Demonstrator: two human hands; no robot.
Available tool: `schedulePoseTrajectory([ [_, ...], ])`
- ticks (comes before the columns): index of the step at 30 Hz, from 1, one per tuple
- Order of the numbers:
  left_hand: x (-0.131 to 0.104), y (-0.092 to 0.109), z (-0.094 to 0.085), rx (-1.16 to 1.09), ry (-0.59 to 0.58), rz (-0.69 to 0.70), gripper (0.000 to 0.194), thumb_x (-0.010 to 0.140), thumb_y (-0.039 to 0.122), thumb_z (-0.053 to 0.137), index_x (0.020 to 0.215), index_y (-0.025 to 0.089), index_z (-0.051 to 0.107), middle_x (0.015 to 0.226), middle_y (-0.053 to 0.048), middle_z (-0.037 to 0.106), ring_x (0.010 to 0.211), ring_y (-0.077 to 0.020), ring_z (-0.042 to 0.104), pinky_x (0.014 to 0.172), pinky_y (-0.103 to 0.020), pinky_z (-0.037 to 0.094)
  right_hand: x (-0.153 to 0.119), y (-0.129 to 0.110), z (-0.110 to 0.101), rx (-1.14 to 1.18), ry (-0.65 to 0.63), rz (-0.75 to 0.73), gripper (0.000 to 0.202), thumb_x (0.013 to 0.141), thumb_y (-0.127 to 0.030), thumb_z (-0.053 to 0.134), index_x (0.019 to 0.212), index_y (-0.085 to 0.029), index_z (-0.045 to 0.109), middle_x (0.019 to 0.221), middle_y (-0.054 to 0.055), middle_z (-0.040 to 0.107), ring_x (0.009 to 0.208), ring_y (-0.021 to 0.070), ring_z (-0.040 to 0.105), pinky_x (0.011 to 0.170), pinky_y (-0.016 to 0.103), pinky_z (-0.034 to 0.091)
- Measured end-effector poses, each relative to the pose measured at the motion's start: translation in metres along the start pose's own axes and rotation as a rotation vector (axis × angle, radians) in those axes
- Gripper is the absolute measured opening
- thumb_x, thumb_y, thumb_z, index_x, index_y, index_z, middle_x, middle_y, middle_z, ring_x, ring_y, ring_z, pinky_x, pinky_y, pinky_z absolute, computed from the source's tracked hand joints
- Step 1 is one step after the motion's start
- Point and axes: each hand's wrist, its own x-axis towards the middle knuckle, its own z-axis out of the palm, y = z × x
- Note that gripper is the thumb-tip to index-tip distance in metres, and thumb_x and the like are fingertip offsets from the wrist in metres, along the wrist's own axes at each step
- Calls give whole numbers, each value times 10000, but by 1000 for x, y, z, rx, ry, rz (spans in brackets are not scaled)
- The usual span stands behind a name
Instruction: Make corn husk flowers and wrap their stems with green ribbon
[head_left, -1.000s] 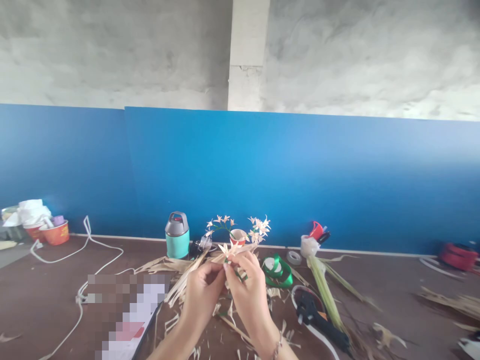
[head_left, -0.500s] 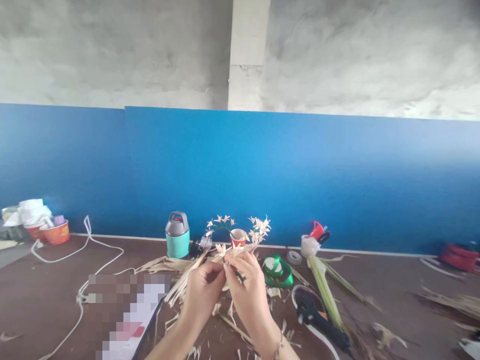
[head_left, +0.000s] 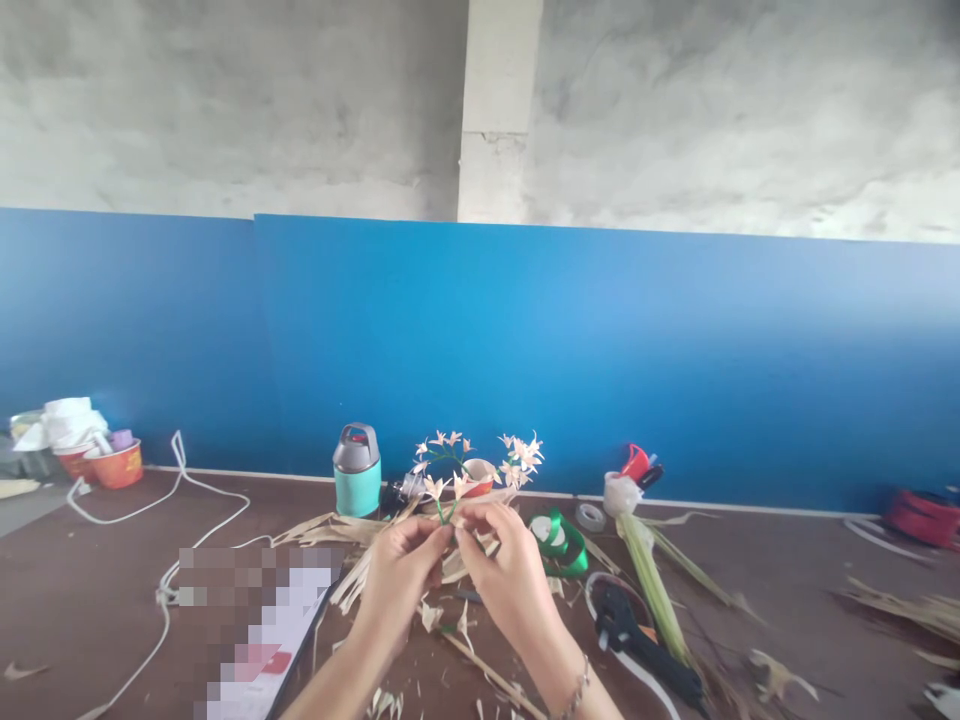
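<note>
My left hand (head_left: 409,560) and my right hand (head_left: 499,555) meet low in the middle of the head view, both pinched closed on the thin green stem (head_left: 445,513) of a small artificial flower sprig. Two pale, pointed-petal blossoms (head_left: 435,488) stand above the fingertips on forked stems. The lower stem is hidden by the fingers. Just behind the hands, more pale flowers (head_left: 523,459) on curved green stems rise around a red and white paper cup (head_left: 478,478); whether they stand in it, I cannot tell. Dried husk strips (head_left: 356,590) lie under and beside my left hand.
A green ribbon roll (head_left: 559,545), a grey tape roll (head_left: 590,516) and a black glue gun (head_left: 641,645) lie to the right, near a pale green stalk (head_left: 651,590). A turquoise flask (head_left: 358,472) stands behind left. White cord (head_left: 166,595) runs across the brown table (head_left: 82,590).
A second blossom now shows clearly beside the first, on a forked stem. My right hand has shifted slightly right, its fingers lower. Both hands keep their pinch.
</note>
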Motion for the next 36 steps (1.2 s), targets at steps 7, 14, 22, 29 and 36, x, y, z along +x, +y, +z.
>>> schedulePoseTrajectory([
  [7,1,-2,-1,-21,-28,-2,265,683,385,704,613,147,613,391,73,414,388,-52,303,399,-180,189,4,-4,-7,5,-99,31,162,760,-137,505,662,-194,620,707,22,679,660,175,595,613,257,439],
  [14,-4,8,3,-135,-36,-75,288,617,397,757,596,156,601,436,93,370,397,-39,258,390,-175,163,3,-1,-12,-22,-134,-4,168,786,-141,482,684,-192,606,728,20,667,671,165,584,609,244,424],
  [22,-5,9,2,-111,-57,-84,272,634,387,736,604,159,592,440,97,356,408,-44,242,400,-178,161,5,2,-14,64,-186,78,173,788,-192,509,665,-173,629,644,13,650,618,157,573,562,236,417],
  [29,-2,6,1,153,19,39,220,687,364,656,617,157,630,409,72,417,402,-77,335,420,-195,231,2,-5,-11,95,-11,-16,136,796,-216,540,734,-190,658,741,32,687,669,168,603,580,235,450],
  [36,-4,-2,3,323,44,205,174,695,310,619,596,174,667,496,8,575,473,-141,473,469,-225,341,-3,-5,-1,-10,40,-14,124,768,-196,555,823,-191,666,830,62,690,736,207,617,686,301,482],
])
